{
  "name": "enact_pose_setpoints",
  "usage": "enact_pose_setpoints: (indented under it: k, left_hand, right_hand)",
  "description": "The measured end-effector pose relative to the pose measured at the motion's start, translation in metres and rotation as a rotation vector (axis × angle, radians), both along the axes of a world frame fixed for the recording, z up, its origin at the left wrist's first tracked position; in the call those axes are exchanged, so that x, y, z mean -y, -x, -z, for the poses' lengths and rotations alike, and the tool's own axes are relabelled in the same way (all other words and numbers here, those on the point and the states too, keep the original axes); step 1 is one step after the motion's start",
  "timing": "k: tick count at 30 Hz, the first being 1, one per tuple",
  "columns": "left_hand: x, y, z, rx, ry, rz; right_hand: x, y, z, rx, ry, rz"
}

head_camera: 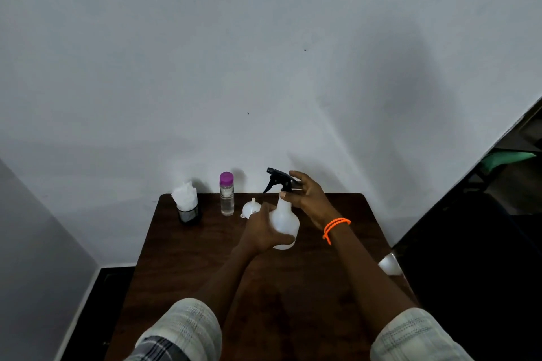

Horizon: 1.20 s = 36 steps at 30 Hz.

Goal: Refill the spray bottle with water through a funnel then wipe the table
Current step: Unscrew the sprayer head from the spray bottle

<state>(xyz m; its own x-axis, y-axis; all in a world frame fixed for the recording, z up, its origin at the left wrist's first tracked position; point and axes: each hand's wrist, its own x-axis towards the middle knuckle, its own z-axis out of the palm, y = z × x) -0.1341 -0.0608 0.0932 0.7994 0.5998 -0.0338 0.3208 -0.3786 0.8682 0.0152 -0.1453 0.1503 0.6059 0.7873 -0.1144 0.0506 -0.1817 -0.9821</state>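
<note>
A white spray bottle (286, 220) stands upright near the middle of the dark wooden table (205, 258). My left hand (261, 231) wraps around its round body. My right hand (308, 196) grips the black trigger head (277, 179) at the bottle's neck. Just left of the bottle a small white funnel (251, 208) lies on the table, partly hidden behind my left hand. Further left stands a clear water bottle (227, 194) with a purple cap. A black holder of white tissues (186, 204) is at the table's far left corner.
The table's back edge meets a white wall. A white object (390, 265) sits just off the table's right edge over a dark floor. The table's near half holds only my forearms.
</note>
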Motion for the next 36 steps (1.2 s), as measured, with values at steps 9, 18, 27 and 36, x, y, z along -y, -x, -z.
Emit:
enact_pose_setpoints:
  k: [9, 18, 27, 36]
  left_hand:
    - [0.003, -0.002, 0.0, 0.011, 0.02, 0.023]
    - [0.0, -0.002, 0.003, 0.002, 0.017, 0.057]
    - [0.001, -0.001, 0.004, -0.001, 0.024, 0.085]
    - [0.003, 0.004, 0.003, 0.022, 0.009, 0.083]
  right_hand:
    - [0.004, -0.009, -0.006, -0.035, -0.014, -0.036]
    - [0.008, -0.008, -0.01, 0.038, 0.015, -0.069]
    - [0.01, -0.001, -0.011, 0.072, 0.027, -0.082]
    - [0.012, 0.001, -0.018, -0.033, -0.061, -0.107]
